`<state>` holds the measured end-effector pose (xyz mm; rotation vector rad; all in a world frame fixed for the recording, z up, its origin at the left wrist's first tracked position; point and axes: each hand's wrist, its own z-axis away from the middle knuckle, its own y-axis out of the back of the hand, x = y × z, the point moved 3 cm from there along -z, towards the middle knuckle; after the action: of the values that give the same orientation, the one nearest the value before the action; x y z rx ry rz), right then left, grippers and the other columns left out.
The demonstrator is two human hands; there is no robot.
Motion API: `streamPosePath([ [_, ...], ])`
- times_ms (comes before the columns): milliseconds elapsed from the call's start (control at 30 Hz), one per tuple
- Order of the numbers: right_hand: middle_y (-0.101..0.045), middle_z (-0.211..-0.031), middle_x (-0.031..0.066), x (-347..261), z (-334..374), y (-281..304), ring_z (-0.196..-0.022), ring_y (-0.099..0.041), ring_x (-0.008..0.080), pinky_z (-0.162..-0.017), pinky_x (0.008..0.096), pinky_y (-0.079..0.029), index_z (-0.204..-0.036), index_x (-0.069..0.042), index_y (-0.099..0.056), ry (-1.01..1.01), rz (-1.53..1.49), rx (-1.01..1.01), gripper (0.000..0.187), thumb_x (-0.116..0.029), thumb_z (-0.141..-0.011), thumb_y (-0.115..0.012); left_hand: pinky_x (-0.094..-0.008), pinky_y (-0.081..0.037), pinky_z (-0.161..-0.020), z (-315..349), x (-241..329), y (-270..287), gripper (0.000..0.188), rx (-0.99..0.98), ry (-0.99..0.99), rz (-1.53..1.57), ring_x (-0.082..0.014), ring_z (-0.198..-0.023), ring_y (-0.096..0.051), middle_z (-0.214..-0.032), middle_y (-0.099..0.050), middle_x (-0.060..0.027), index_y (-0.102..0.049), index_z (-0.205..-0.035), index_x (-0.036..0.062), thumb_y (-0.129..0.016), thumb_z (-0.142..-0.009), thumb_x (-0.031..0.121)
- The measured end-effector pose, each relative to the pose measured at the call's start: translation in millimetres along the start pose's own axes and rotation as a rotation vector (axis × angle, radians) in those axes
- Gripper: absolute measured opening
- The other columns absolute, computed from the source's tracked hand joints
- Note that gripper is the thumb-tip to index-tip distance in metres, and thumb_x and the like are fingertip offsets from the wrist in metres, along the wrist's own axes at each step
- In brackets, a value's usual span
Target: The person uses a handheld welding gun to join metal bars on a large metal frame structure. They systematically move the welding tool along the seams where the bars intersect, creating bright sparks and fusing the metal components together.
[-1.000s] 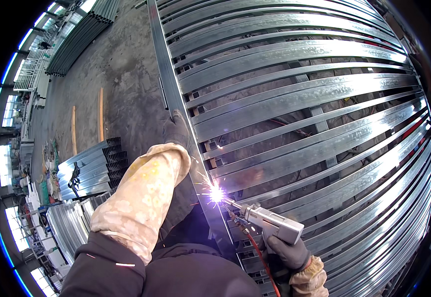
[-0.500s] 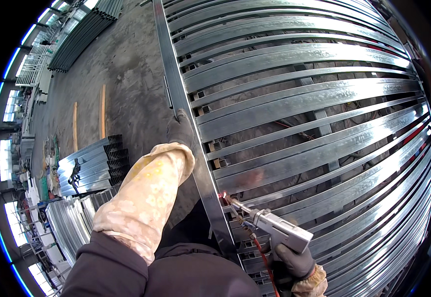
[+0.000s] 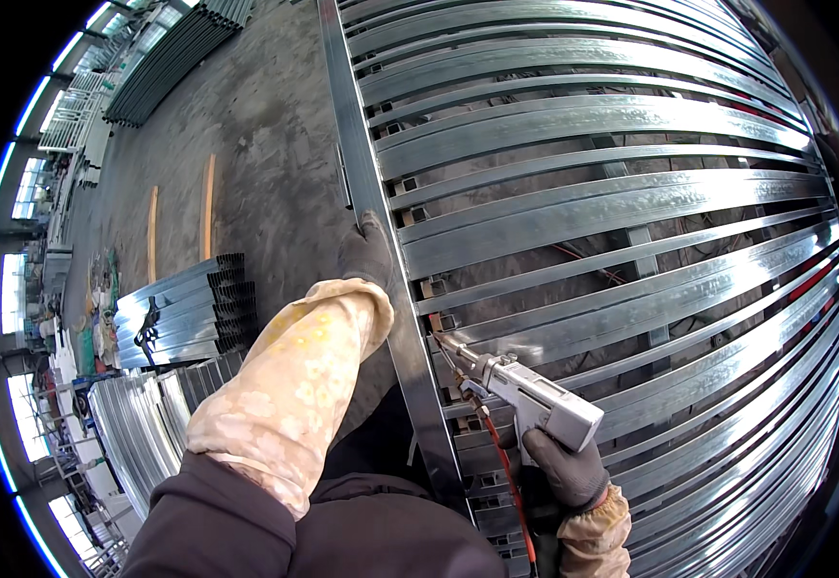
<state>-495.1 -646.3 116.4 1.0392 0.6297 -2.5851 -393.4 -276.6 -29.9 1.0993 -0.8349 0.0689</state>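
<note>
My right hand (image 3: 571, 474), in a dark glove, grips a silver handheld welding gun (image 3: 556, 408) by its handle. The gun's nozzle tip touches or nearly touches the corner where a wide metal slat (image 3: 573, 306) meets the long metal side rail (image 3: 408, 358). Farther up that rail, my gloved left hand (image 3: 365, 254) is closed over it, thumb on top; its other fingers are hidden beneath the edge. A cable and a red hose (image 3: 504, 472) run down from the gun past my right hand.
Wide and narrow metal slats fill the right side, with gaps between them showing cables on the floor. Left of the rail lie stacked metal profiles (image 3: 171, 318), two wooden strips (image 3: 209, 207) and a far bundle of dark tubes (image 3: 173, 67).
The welding gun has moved away from me along the rail, to the far edge of the wide slat. A red glow at its tip is gone. My left hand keeps its hold.
</note>
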Motion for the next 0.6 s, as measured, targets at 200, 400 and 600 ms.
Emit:
streamPosePath([
  [200, -0.065, -0.092, 0.0051, 7, -2, -1, -0.077, -0.062, 0.0105, -0.067, 0.0258, -0.051, -0.132, 0.004, -0.050, 0.008, -0.064, -0.012, 0.045, -0.011, -0.092, -0.064, -0.0500, -0.047, -0.085, 10, 9, 4, 0.064, 0.065, -0.014, -0.017, -0.0469, -0.100, -0.062, -0.100, -0.068, -0.0278, -0.068, -0.102, -0.0016, -0.039, -0.099, 0.055],
  [400, -0.067, -0.094, 0.0073, 3, -1, -5, -0.076, -0.063, 0.0115, -0.067, 0.0266, -0.051, -0.134, 0.003, -0.049, -0.024, -0.097, -0.028, 0.046, -0.011, -0.093, -0.062, -0.0507, -0.047, -0.089, 6, 7, 4, 0.066, 0.035, 0.003, -0.027, -0.0469, -0.105, -0.061, -0.106, -0.067, -0.0285, -0.068, -0.104, -0.0026, -0.038, -0.099, 0.056],
  [600, -0.068, -0.094, 0.0089, -2, -1, -8, -0.076, -0.064, 0.0126, -0.068, 0.0275, -0.053, -0.134, 0.003, -0.049, -0.043, -0.068, -0.029, 0.044, -0.012, -0.094, -0.060, -0.0493, -0.047, -0.095, 11, 14, 7, 0.065, 0.002, 0.051, -0.037, -0.0469, -0.114, -0.058, -0.117, -0.064, -0.0296, -0.065, -0.115, -0.0039, -0.039, -0.098, 0.054],
])
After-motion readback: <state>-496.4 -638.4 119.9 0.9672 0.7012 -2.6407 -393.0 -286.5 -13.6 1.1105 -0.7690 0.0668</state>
